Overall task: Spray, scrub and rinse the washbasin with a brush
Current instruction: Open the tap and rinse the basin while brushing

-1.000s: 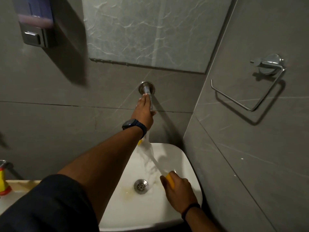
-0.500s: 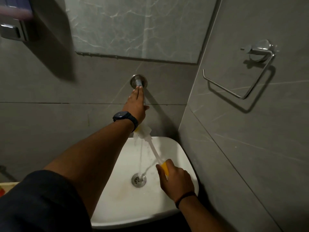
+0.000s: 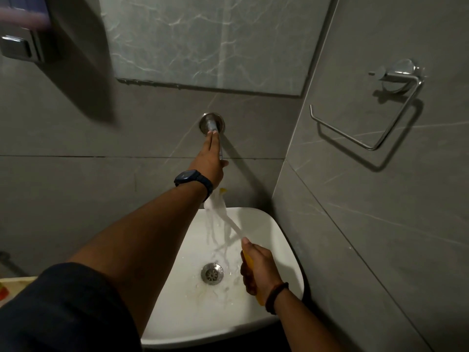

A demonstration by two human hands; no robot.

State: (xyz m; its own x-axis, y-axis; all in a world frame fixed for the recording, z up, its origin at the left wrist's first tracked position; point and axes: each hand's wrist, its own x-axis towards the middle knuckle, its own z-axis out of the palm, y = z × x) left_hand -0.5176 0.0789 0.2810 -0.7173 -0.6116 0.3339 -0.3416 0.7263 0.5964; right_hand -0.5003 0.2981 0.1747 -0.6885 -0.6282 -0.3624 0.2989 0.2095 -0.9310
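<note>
The white washbasin (image 3: 274,240) stands in the corner, with a metal drain (image 3: 212,273) at its bottom and yellowish stains beside the drain. My left hand (image 3: 210,158) lies stretched along the wall tap (image 3: 212,123), fingers flat on the spout. Water falls from the tap into the basin. My right hand (image 3: 256,268) grips the yellow handle of the brush (image 3: 229,222). The brush's white head is raised under my left wrist, in the water stream.
A mirror (image 3: 208,39) hangs above the tap. A soap dispenser (image 3: 22,44) is fixed at the upper left, a chrome towel ring (image 3: 375,115) on the right wall. A counter edge (image 3: 15,280) with something red and yellow shows at the lower left.
The view has shifted slightly. My left hand has flattened along the spout, and the water flow has grown stronger. My right hand has stayed low with the brush head under the stream.
</note>
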